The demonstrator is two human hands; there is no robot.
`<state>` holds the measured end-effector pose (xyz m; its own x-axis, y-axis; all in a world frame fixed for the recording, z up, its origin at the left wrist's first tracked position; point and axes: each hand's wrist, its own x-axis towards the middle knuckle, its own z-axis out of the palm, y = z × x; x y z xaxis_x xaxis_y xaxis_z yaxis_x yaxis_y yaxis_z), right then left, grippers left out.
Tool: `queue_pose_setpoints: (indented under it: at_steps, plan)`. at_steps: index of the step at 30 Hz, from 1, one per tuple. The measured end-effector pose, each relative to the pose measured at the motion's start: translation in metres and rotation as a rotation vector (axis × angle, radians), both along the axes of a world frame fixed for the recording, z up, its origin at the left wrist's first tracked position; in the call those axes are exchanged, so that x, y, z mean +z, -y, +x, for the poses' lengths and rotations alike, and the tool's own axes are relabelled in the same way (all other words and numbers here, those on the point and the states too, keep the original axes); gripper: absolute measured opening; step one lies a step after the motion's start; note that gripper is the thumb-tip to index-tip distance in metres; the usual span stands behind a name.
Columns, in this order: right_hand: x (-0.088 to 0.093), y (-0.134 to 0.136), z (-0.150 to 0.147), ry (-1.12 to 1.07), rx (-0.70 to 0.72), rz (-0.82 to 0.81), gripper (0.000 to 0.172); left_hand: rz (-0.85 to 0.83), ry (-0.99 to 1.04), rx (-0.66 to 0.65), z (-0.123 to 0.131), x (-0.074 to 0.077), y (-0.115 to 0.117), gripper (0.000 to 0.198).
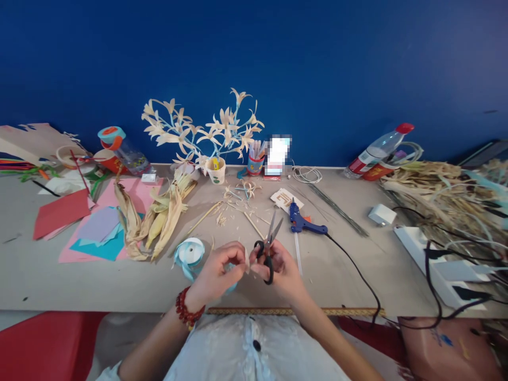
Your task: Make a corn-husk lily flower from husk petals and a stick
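Note:
My left hand point(218, 271) is closed in a pinch on a small pale strip of husk point(246, 261), held just above the table's front edge; a red bead bracelet point(186, 311) circles that wrist. My right hand point(278, 267) grips black-handled scissors point(270, 248), blades slightly apart and pointing away from me, right beside the strip. The two hands nearly touch. A roll of light blue ribbon point(190, 253) lies just left of my left hand.
Corn husks point(159, 219) and coloured paper sheets point(99, 227) lie at left. A blue glue gun point(304, 222) with its black cord lies right of the scissors. A husk-flower plant in a cup point(216, 170) stands at the back. Dried husks point(440, 193), a bottle point(377, 151) and cables crowd the right.

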<state>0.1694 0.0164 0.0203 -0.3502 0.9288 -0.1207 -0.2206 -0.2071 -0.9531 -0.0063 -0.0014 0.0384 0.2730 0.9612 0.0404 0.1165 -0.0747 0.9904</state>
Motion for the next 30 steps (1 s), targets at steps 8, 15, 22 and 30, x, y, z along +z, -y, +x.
queue_pose_setpoints:
  at_steps: [8, 15, 22, 30]
  plan:
    - [0.003, -0.011, -0.002, -0.013, 0.002, 0.011, 0.040, 0.064, -0.189, -0.087, -0.003, 0.008, -0.005, 0.012]
    - [0.000, -0.008, -0.002, -0.047, -0.067, -0.037, 0.039, 0.065, -0.015, 0.145, -0.002, 0.003, -0.004, 0.012]
    - [-0.007, -0.007, -0.011, -0.140, -0.255, -0.074, 0.033, -0.105, 0.206, 0.189, 0.019, -0.016, 0.006, 0.014]
    - [-0.003, -0.004, -0.016, -0.131, -0.221, -0.040, 0.039, -0.087, 0.390, 0.307, 0.031, -0.024, 0.001, 0.014]
